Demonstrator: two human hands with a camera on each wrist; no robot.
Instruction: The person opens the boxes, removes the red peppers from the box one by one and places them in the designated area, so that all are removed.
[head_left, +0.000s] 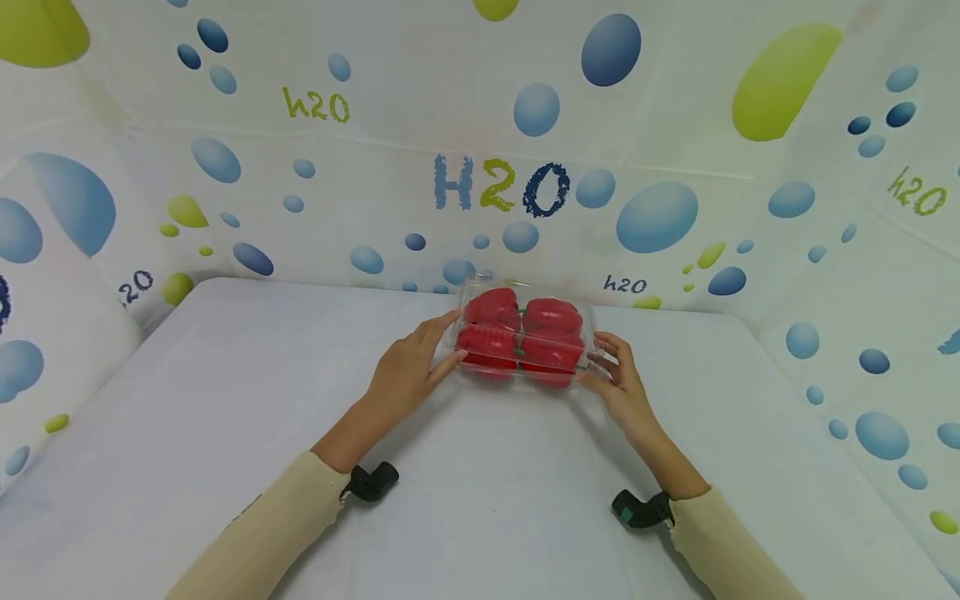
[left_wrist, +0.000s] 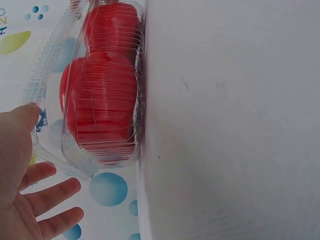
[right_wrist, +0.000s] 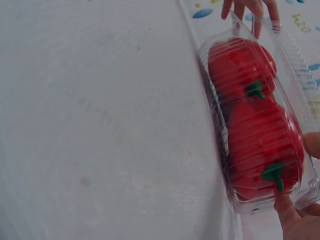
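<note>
A clear plastic clamshell container (head_left: 588, 323) stands near the far edge of the table, with several red bell peppers (head_left: 491, 310) inside it. Green stems show on two peppers (right_wrist: 260, 150) in the right wrist view. My left hand (head_left: 405, 367) grips the container's left end; in the left wrist view its thumb lies on the plastic rim and three fingers spread below. At the opposite end my right hand (head_left: 621, 387) holds the container, thumb and fingers around its corner. Whether the lid is fully fastened I cannot tell.
A white cloth covers the table (head_left: 480, 500). Right behind its far edge hangs a white curtain (head_left: 420, 100) printed with blue and green spots and "H2O" lettering. Small black wrist cameras (head_left: 375, 482) are strapped at both sleeves.
</note>
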